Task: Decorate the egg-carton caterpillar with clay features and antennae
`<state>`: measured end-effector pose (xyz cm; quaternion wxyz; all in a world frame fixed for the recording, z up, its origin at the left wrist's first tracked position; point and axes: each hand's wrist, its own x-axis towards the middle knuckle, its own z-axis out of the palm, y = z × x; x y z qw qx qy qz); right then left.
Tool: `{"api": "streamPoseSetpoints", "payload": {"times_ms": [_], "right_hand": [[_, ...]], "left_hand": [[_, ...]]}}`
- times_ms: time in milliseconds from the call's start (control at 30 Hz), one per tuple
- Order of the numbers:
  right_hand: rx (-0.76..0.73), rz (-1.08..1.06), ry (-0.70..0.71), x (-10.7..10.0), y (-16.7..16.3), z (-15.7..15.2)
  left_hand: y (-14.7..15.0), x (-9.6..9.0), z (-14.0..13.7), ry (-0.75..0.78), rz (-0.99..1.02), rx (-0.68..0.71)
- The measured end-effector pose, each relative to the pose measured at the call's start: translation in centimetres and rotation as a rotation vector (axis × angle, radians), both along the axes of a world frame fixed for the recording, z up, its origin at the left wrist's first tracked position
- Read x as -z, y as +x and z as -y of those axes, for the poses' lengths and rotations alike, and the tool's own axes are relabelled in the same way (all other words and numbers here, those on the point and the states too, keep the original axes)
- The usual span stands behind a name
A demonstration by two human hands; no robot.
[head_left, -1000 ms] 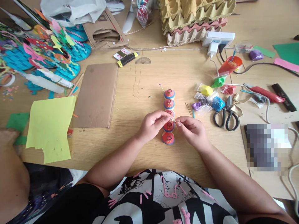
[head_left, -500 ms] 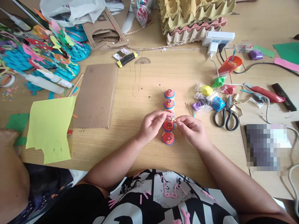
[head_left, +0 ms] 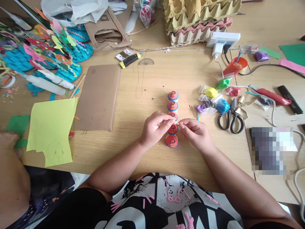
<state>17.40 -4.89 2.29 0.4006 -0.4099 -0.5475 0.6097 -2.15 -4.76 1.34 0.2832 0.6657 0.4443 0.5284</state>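
Over a row of red-and-blue egg-carton cups [head_left: 172, 106] decorated with small yellow and dark shapes, my two hands meet. My right hand [head_left: 195, 133] pinches one end of a thin wooden stick [head_left: 176, 122]. Thumb and forefinger of my left hand [head_left: 157, 127] close on its other end, hiding the tip. Part of the middle cups is covered by my fingers. From the far end of the row a similar stick with a purple tip [head_left: 164, 87] juts up at a slant. More thin sticks [head_left: 192, 111] lie right of the row.
Bagged coloured clay [head_left: 210, 92], black-handled scissors [head_left: 230, 119] and an orange cup [head_left: 235, 66] lie right. Cardboard [head_left: 97, 98] and yellow paper [head_left: 51, 132] are left. Egg trays [head_left: 200, 19] and a power strip [head_left: 224, 38] stand behind. Another person's arm [head_left: 14, 178] rests at far left.
My left fingertips have shifted slightly right and down along the stick and now cover its purple tip, which showed before. My right hand has barely moved.
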Motion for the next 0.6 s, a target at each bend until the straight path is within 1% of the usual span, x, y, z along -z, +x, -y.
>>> {"api": "streamPoseSetpoints", "payload": {"times_ms": [67,133,267,333,433,600], "right_hand": [[0.001,-0.003,0.000,0.1,0.0,0.0],[0.001,-0.013,-0.006,0.2,0.0,0.0],[0.004,-0.034,-0.026,0.3,0.2,-0.1],[-0.003,-0.042,-0.030,0.3,0.3,-0.1],[-0.009,-0.040,-0.034,0.3,0.3,-0.1],[-0.026,-0.031,-0.045,-0.1,0.2,-0.1]], "left_hand": [[0.0,0.0,0.0,-0.001,-0.009,-0.008],[0.0,0.0,0.1,-0.054,0.038,0.011],[0.2,0.1,0.1,-0.259,0.267,0.112],[0.2,0.3,0.0,-0.333,0.339,0.157],[0.2,0.6,-0.1,-0.390,0.385,0.189],[0.3,1.1,-0.4,-0.436,0.452,0.204]]}}
